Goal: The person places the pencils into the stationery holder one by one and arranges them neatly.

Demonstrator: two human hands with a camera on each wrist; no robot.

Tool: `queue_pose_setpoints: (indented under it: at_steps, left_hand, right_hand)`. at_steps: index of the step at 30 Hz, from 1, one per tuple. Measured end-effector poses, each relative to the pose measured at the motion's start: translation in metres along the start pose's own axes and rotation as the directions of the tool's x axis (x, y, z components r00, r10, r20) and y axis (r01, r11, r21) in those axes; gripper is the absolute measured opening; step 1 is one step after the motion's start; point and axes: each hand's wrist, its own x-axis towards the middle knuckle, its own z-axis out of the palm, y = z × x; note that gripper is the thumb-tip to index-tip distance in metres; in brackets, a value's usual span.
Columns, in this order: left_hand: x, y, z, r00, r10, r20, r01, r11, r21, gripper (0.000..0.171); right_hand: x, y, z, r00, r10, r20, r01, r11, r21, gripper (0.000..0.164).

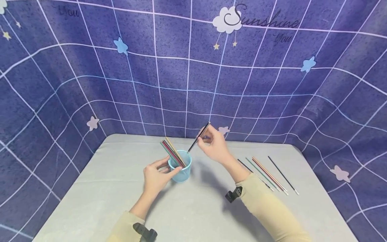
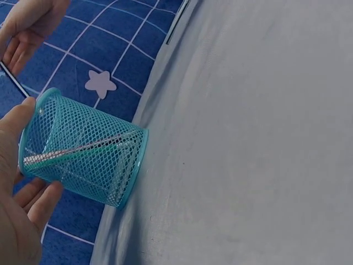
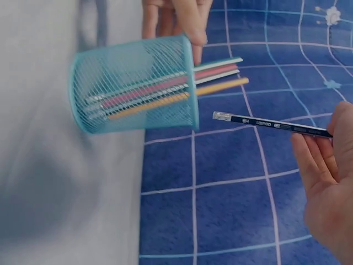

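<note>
left hand point(image 1: 157, 174) gripping the mesh cup point(image 1: 180, 169), right hand point(image 1: 215, 144) pinching a dark pencil point(image 1: 198, 136) over it, 4 pencils point(image 1: 268, 175) lying on the right

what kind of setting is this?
Probably a staged tabletop recording booth, not a real desk: a printed blue backdrop wraps a grey table holding only a mesh pencil cup and loose pencils.
</note>
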Motion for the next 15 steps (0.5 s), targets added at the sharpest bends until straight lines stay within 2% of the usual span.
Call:
queue_pose_setpoints:
  at_steps: [8, 15]
  left_hand:
    - [-0.001, 0.0, 0.002, 1.0, -0.026, -0.004, 0.026, 1.0, -0.015, 0.062]
    - [-0.001, 0.001, 0.001, 1.0, -0.024, -0.003, 0.024, 1.0, 0.003, 0.062]
  right_hand:
    - [-0.004, 0.012, 0.018, 0.994, 0.038, 0.107, -0.035, 0.999, -0.024, 0.016]
    - [-0.003, 0.023, 0.028, 0.977, 0.021, 0.213, 0.016, 0.986, -0.169, 0.01]
